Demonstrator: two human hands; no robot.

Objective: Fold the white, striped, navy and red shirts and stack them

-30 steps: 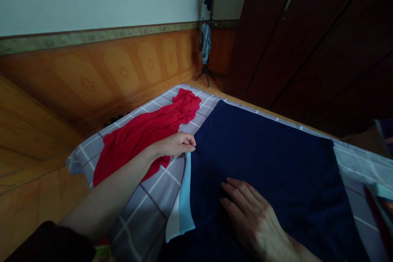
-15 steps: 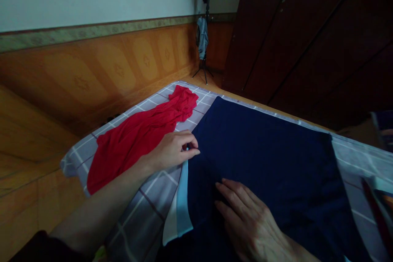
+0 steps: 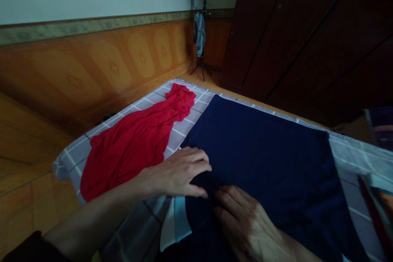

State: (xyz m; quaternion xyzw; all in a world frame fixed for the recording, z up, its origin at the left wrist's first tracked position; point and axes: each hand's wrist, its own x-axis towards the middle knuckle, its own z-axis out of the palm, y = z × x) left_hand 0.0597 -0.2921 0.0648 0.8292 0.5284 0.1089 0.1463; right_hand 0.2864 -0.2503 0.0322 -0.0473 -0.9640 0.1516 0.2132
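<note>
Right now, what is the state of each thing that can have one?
Navy garment: spread, mostly flat
Red garment: loose, wrinkled
Checked sheet: beneath both garments
Coat stand: upright
Blue-grey garment: hanging on the coat stand
Wardrobe doors: shut
Left hand: fingers apart, over navy garment
Right hand: fingers curled on navy garment, grip unclear

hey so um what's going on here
A person has both hands at a dark navy garment spread on a checked cloth. The left hand is over its left side, thumb and fingers apart; the right hand rests on it, fingers bent. A crumpled red garment lies to the left.
</note>
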